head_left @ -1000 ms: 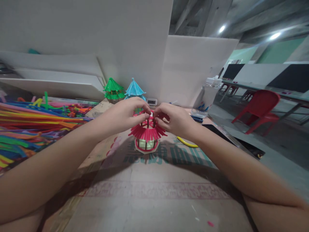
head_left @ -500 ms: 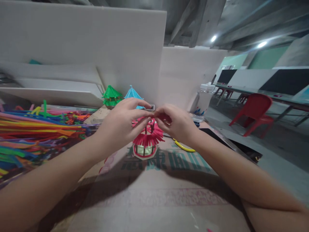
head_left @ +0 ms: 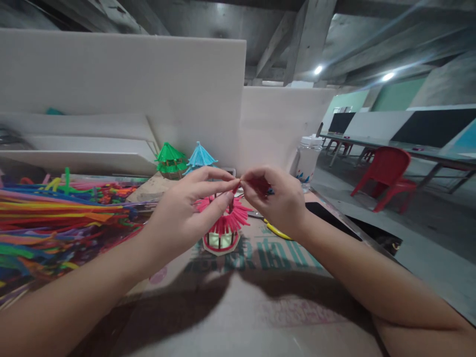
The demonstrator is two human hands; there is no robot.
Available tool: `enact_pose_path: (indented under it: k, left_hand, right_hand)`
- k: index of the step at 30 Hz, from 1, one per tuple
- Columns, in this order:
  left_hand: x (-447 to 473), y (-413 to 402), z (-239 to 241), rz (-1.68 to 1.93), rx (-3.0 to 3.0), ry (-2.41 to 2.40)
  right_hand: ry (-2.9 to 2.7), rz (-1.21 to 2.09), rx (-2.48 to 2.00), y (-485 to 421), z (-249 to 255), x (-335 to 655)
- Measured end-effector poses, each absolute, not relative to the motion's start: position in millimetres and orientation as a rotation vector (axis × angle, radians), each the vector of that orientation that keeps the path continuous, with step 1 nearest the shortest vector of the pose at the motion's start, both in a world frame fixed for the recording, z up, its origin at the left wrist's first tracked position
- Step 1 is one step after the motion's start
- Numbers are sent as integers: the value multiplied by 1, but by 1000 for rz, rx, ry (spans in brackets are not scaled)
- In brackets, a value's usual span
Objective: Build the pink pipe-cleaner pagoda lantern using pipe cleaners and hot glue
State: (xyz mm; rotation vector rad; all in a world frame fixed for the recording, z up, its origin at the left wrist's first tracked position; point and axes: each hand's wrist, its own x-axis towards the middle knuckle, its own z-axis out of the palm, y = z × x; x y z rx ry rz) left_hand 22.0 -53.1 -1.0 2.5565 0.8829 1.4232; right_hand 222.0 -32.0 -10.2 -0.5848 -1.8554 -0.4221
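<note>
My left hand [head_left: 193, 206] and my right hand [head_left: 277, 198] meet fingertip to fingertip above a small model pavilion. A short red pipe-cleaner piece [head_left: 235, 188] shows between the pinched tips, partly hidden by the fingers. Beneath them the pavilion [head_left: 223, 240] stands upright on the table, with a fringed pink-red roof, dark posts and a pale eight-sided base. My left fingers cover part of its top. Behind my left hand are a green-roofed pavilion [head_left: 170, 158] and a light-blue-roofed one [head_left: 201, 154], the latter partly hidden.
Colourful pipe cleaners [head_left: 67, 213] lie heaped at the left. Yellow-handled pliers [head_left: 277, 231] rest right of the pavilion, near a clear plastic jar [head_left: 308, 161]. White boards [head_left: 122, 99] rise behind. A red chair [head_left: 386, 173] stands on the floor at right.
The view has tilted up, so everything sits lower in the picture. Both hands stay over the pavilion, fingertips still together, and the red piece now shows more clearly between them.
</note>
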Motion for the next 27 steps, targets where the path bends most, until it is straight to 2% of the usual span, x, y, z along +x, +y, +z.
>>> enact_pose_path:
  k: [6, 11, 16, 22, 25, 27]
  left_hand:
    - [32, -57, -8, 1426, 2373, 720]
    - [22, -47, 2, 1329, 2220, 850]
    - [16, -39, 8, 1198, 2229, 939]
    - [14, -37, 10, 1225, 2169, 942]
    - [10, -36, 15, 1301, 2079, 930]
    - [6, -35, 18, 1358, 2019, 899]
  right_hand:
    - [-1794, -539, -515, -37, -6, 224]
    - [-1934, -661, -437, -38, -6, 223]
    - [-1970, -619, -543, -34, -6, 216]
    - [-1983, -547, -495, -44, 11, 226]
    - [-1814, -602, -597, -52, 21, 254]
    - [-1794, -558, -824, -48, 22, 280]
